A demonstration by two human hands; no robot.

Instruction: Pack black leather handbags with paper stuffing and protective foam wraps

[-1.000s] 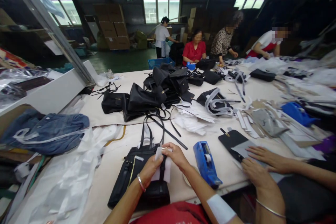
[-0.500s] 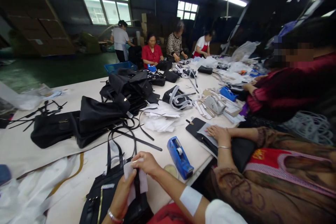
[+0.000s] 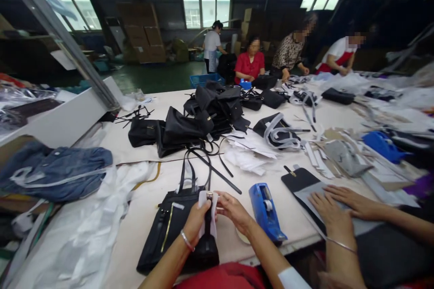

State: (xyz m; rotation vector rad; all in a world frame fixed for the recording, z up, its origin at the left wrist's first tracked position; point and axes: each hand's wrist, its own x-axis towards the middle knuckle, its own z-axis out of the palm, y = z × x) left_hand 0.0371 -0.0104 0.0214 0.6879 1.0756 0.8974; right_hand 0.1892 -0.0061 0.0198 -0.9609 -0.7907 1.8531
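Note:
A black handbag with a gold zipper lies on the table in front of me, its handles pointing away. My left hand pinches a white paper piece against a black strap with a metal buckle, its thumb on the strap. On the paper's right edge, my right hand has its fingers curled round the sheet near the buckle. Right of my hands stands a blue tape dispenser.
Black bags are heaped beyond, beside white paper sheets. At the right, a person's hands press grey sheeting on a black bag. Denim cloth and white wrapping lie left. Several people work at the far side.
The view has swung left, bringing the denim cloth in. The paper now lies behind the buckle, and my right hand has shifted to its right edge. The neighbouring person's second hand now shows on the sheeting.

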